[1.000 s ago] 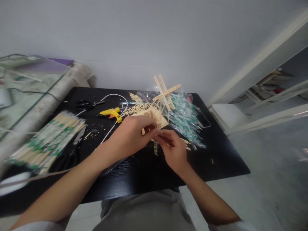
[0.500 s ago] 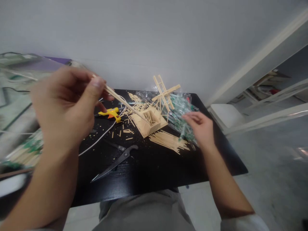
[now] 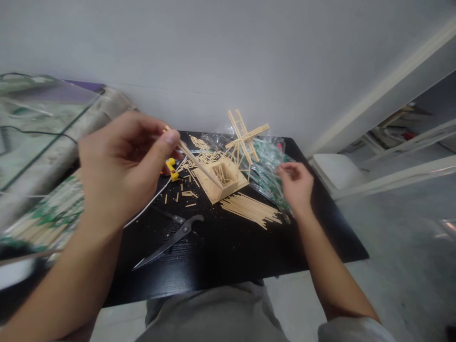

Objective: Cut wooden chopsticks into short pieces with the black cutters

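Observation:
In the head view, my left hand (image 3: 121,171) pinches a pair of thin wooden chopsticks (image 3: 199,163) between thumb and fingers. They slant down to the right, their far ends over the small box of a wooden stick model (image 3: 213,192). Short stick pieces lie inside that box. Behind it rises a cross-shaped frame (image 3: 244,137) made of glued sticks. My right hand (image 3: 297,187) hovers by the green-and-clear plastic wrappers (image 3: 267,161), fingers curled and closed; whatever they may hold cannot be made out.
Loose sticks (image 3: 249,209) lie in front of the model. Black shears (image 3: 178,232) rest open on the black table (image 3: 228,259). A yellow glue gun (image 3: 173,170) is partly behind my left hand, with a white cord. Wrapped chopsticks (image 3: 46,213) lie at left; cut bits are scattered at the back.
My left hand has moved right and slightly down with the chopsticks, covering more of the glue gun. My right hand has shifted slightly, its fingers more curled.

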The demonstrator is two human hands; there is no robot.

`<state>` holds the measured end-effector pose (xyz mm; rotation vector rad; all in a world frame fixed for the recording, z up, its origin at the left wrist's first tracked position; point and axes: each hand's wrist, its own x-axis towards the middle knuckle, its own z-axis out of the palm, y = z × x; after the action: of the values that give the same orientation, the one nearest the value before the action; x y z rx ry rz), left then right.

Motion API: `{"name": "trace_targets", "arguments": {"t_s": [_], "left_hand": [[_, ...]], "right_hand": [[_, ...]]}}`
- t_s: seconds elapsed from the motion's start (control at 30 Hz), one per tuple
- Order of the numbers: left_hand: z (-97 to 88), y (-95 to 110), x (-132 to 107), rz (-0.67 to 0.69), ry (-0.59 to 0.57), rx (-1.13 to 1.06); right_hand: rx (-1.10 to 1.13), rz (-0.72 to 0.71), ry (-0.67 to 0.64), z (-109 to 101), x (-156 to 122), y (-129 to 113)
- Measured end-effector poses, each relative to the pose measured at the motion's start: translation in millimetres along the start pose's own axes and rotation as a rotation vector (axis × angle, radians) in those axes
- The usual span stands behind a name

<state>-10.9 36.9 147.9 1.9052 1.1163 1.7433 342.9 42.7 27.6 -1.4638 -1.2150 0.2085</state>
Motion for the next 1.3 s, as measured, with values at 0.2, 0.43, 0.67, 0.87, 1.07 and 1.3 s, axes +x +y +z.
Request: {"name": "trace_targets", "arguments": {"t_s": [0.2, 0.43, 0.67, 0.87, 1.07, 1.3], "left_hand": [[-2.2, 1.5, -4.8, 0.021, -0.177, 0.172], [8.7, 6.3, -40.6, 0.374, -0.569, 0.267], [24.3, 12.4, -125.3, 0.776, -0.831, 0.228], [27.5, -2.8, -163.4, 0.716, -0.871, 0.201], [34.7, -15.8, -182.2, 0.621, -0.962, 0.234], [26.4, -20.9, -173.3, 0.267, -1.061, 0.193]], "right_hand": [[-0.43, -0.164, -0.171, -2.9, -21.7, 15.2], [0.156, 0.224, -0.569, 6.9, -78.4, -46.5], [0.596, 0.761, -0.922, 40.0, -128.0, -67.8], [0.525, 0.837, -1.042, 49.7, -135.2, -59.8], [0.372, 0.77, -1.029, 50.7, -136.0, -57.3], [0.202, 0.644, -1.033, 50.9, -130.6, -57.5]]}}
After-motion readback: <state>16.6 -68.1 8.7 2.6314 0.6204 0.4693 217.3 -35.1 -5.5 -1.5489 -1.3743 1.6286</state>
